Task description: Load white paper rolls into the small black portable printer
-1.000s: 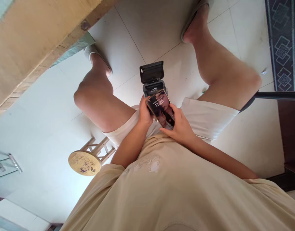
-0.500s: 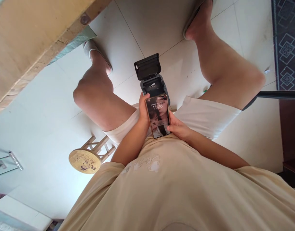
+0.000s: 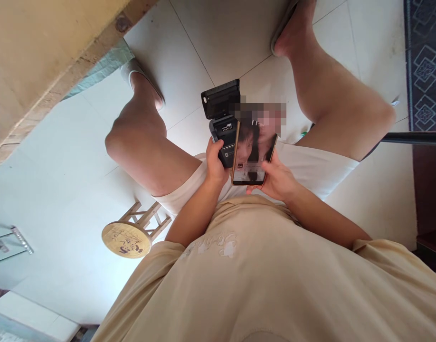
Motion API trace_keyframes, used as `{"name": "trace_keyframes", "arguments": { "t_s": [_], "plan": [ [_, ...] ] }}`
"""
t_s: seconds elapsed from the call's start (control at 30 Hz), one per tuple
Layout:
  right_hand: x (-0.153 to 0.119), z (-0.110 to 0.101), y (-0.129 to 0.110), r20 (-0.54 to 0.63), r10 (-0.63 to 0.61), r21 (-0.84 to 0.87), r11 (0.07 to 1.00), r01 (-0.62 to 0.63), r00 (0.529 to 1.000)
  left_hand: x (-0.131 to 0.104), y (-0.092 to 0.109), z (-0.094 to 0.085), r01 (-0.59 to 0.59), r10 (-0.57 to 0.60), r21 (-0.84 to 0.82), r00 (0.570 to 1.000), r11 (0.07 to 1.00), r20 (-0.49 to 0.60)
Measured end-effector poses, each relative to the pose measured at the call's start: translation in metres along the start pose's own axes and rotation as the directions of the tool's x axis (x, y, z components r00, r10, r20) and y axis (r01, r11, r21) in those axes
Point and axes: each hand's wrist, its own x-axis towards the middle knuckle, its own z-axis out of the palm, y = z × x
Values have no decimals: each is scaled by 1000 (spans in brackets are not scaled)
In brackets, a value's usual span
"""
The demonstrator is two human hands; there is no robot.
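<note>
I look straight down at my lap while seated. My left hand (image 3: pixel 215 164) grips a small dark device (image 3: pixel 222 118) whose lid is flipped open and points away from me. My right hand (image 3: pixel 278 178) holds a gold-edged smartphone (image 3: pixel 252 154) with its screen lit, just to the right of the device and partly overlapping it. Both hands hover between my knees above my white shorts (image 3: pixel 310 166).
A small round wooden stool (image 3: pixel 127 237) stands on the tiled floor at my left. A wooden table edge (image 3: pixel 43 71) fills the upper left. A patterned dark rug (image 3: pixel 424 61) lies at the right, beside dark furniture (image 3: pixel 430 185). A metal rack (image 3: pixel 9 240) sits far left.
The phone has shifted from in front of the device to its right side and tilted, carried by my right hand. The open device now shows more fully in my left hand.
</note>
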Motion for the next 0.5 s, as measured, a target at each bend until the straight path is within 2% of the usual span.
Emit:
{"name": "trace_keyframes", "arguments": {
  "t_s": [0.1, 0.27, 0.5],
  "plan": [
    [-1, 2, -8, -1, -40, 16, 999, 40, 999, -2, 3, -1, -6, 7, -15, 999, 1000, 53],
    [-5, 0, -13, -6, -61, 27, 998, 61, 998, -3, 4, -2, 8, -8, 1, 999, 1000, 51],
    [-6, -7, -9, 53, -66, -19, 998, 67, 996, -2, 3, -4, 2, -1, -16, 998, 1000, 63]
  ]
}}
